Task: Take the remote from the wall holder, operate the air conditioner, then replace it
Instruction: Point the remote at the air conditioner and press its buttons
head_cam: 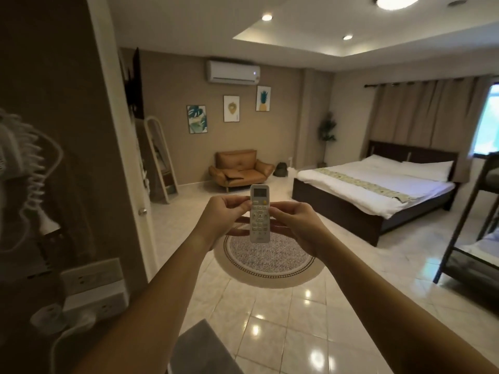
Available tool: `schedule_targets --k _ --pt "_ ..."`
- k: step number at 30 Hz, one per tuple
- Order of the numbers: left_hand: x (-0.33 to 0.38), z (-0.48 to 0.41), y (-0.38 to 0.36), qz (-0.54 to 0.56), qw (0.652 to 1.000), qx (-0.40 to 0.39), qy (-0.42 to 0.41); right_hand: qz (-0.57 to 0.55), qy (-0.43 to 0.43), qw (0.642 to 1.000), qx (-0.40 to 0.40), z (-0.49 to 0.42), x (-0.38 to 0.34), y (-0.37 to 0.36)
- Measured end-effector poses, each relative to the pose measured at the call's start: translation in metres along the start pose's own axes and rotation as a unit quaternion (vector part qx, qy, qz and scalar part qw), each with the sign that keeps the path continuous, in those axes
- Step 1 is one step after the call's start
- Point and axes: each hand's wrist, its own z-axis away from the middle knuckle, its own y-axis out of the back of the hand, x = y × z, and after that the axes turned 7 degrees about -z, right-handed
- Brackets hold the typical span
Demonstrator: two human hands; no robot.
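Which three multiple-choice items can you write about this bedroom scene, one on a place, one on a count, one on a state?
1. Where is the white wall-mounted air conditioner?
A. above the three framed pictures
B. above the bed
C. beside the window

2. How many framed pictures hang on that wall?
A. two
B. three
C. five

3. How is the white rectangular remote control held?
A. left hand only
B. it lies on the floor
C. both hands

Answers: 1 A, the unit sits on the wall over the pictures. 2 B, three frames show. 3 C, the left hand and right hand both grip it.
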Motion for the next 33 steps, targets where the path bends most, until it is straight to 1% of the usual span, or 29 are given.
schedule_targets --k 4,8,12,17,21,24,33 --pt "0.021 -0.019 -0.024 0.004 1.000 -0.012 -0.005 -0.026 -0.003 1.000 0.002 -0.006 -0.019 0.026" --pt "0.039 -0.035 -0.039 -0.014 1.000 -0.019 -0.004 -0.043 -0.014 0.999 0.005 -0.010 -0.038 0.044" --pt "0.050 -0.055 -0.047 -0.033 0.999 -0.004 0.024 -0.036 -0.036 0.999 0.010 -0.018 -0.052 0.052" --pt "0.058 -0.073 -0.047 -0.069 0.997 0.017 0.031 -0.057 -0.043 0.997 0.015 -0.028 -0.067 0.056" --pt "0.072 -0.073 -0.045 -0.062 0.998 0.013 0.027 -0.052 -0.039 0.998 0.017 -0.036 -0.077 0.057" --pt "0.079 -0.068 -0.043 -0.040 0.998 0.022 0.041 -0.065 -0.042 0.997 0.015 -0.037 -0.083 0.055" --pt "0.085 -0.061 -0.035 -0.039 0.997 0.033 0.055 -0.050 -0.039 0.998 0.005 -0.033 -0.089 0.046"
